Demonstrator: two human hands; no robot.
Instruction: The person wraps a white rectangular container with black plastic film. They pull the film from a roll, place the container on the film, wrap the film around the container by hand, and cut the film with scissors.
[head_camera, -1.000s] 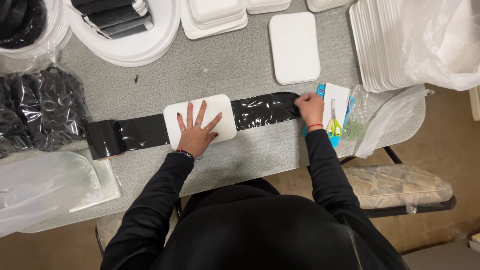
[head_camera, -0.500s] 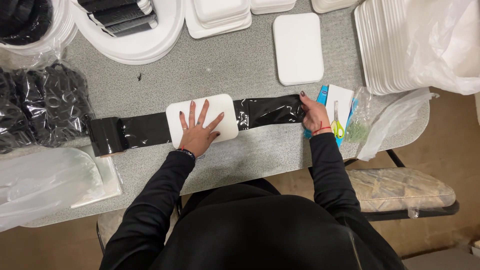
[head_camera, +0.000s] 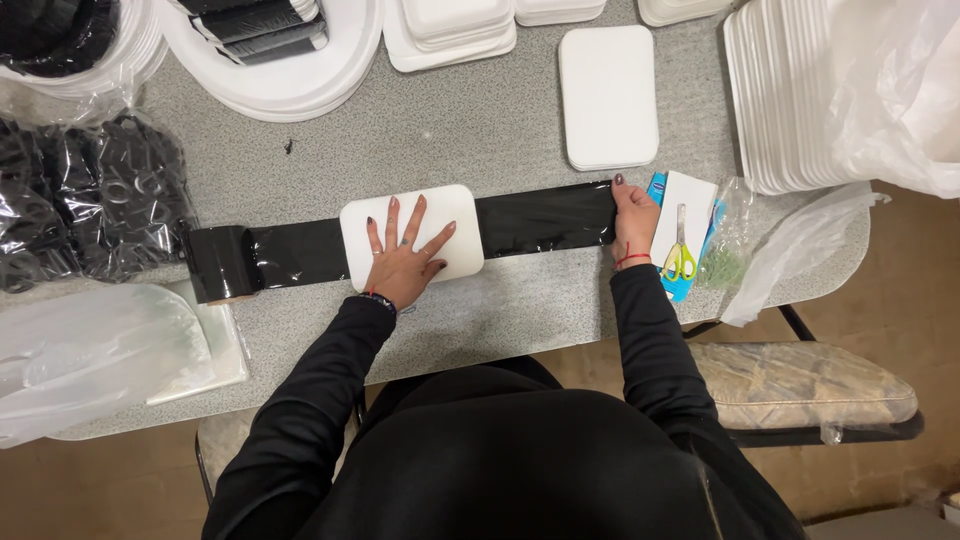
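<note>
My left hand (head_camera: 405, 258) lies flat, fingers spread, pressing a white foam tray (head_camera: 411, 237) onto a strip of black film (head_camera: 545, 217). My right hand (head_camera: 633, 212) pinches the strip's free end. The film roll (head_camera: 222, 263) sits left on the grey surface (head_camera: 450, 130); scissors (head_camera: 680, 252) lie just right.
</note>
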